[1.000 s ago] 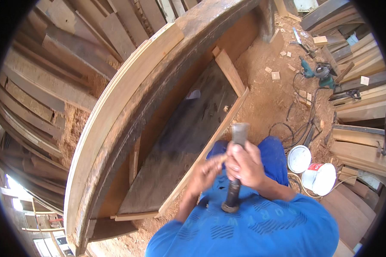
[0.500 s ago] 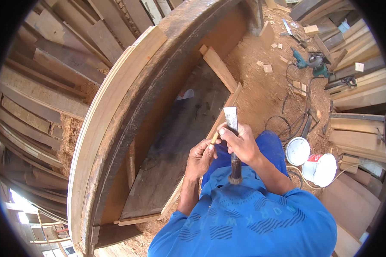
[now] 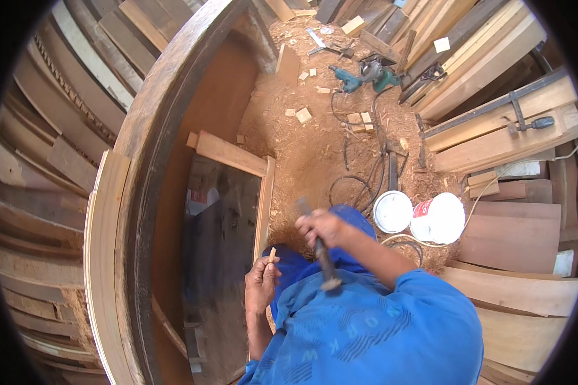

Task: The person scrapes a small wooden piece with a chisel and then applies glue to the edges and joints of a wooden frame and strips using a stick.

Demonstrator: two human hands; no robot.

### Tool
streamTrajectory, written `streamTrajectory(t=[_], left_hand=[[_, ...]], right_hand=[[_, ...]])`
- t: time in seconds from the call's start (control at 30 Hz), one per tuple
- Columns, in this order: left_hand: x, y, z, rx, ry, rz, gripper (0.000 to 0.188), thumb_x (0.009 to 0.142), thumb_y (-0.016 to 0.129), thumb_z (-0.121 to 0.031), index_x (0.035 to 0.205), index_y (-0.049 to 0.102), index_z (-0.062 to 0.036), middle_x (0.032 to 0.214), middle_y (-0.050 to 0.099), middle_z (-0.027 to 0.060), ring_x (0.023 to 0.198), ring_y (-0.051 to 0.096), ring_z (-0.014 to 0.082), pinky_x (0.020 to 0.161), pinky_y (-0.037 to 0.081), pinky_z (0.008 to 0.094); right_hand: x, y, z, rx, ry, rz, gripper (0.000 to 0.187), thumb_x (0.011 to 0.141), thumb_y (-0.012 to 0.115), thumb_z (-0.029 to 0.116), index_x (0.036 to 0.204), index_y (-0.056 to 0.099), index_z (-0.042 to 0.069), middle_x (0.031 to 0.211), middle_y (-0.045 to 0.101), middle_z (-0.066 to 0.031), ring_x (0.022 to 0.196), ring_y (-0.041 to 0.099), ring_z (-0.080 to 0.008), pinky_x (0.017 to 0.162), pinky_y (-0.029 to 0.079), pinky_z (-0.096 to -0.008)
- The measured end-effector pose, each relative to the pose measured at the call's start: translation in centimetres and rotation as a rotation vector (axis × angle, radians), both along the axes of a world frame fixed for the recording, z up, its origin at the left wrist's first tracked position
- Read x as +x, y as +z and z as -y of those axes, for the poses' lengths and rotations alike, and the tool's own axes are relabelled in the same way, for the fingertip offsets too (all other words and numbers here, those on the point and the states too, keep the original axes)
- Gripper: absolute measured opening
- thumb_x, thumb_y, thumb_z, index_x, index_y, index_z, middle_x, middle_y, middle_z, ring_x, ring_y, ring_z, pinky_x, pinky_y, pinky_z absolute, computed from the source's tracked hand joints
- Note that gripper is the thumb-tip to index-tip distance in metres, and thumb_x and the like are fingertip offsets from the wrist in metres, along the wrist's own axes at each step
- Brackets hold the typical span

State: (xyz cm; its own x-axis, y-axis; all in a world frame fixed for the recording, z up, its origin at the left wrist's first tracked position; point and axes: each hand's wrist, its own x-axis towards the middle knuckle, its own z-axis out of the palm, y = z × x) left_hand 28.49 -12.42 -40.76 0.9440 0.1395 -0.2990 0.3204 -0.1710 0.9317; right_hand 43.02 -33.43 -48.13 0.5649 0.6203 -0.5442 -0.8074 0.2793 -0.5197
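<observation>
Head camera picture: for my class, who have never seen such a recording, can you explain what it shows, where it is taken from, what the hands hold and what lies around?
It is one fisheye camera worn on a person's head, looking down, so straight planks look bent. The right hand grips a hammer. The left hand pinches a small wooden peg beside a pale timber frame. On the sawdust floor lie two white buckets, cables and green power tools. Planks are stacked around.

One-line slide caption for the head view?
Right hand grips a hammer; left hand pinches a small wooden peg beside a wooden frame.
</observation>
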Motion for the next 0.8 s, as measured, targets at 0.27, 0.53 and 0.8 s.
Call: streamTrajectory(t=[0.27,0.53,0.8], left_hand=[[4.5,-3.6,-0.1,-0.017,0.058,0.063,0.013,0.103,0.058,-0.012,0.108,0.066,-0.0036,0.085,0.061,-0.0003,0.076,0.055,0.0056,0.072,0.048,0.0233],[11.6,-2.4,2.0,-0.131,0.181,0.037,0.010,0.099,0.061,-0.007,0.108,0.061,-0.0031,0.094,0.066,0.0047,0.083,0.064,0.0102,0.070,0.055,0.0272],[13.8,-2.5,2.9,-0.382,0.224,0.142,0.006,0.100,0.062,-0.009,0.100,0.057,-0.0063,0.091,0.069,0.0056,0.084,0.070,0.0141,0.073,0.061,0.0312]], right_hand=[[15.3,-14.9,26.1,-1.162,-0.365,0.333,0.027,0.084,0.068,0.014,0.104,0.067,-0.004,0.100,0.071,-0.0232,0.077,0.072,-0.0309,0.068,0.059,-0.0428],[22.0,-11.4,30.0,-2.098,0.020,0.761,0.032,0.090,0.063,0.025,0.099,0.067,-0.006,0.100,0.069,-0.0312,0.095,0.070,-0.0416,0.081,0.054,-0.0517],[10.7,4.1,4.7,-0.489,0.396,0.920,0.035,0.097,0.060,0.026,0.119,0.066,0.000,0.116,0.070,-0.0152,0.108,0.066,-0.0261,0.096,0.051,-0.0392]])
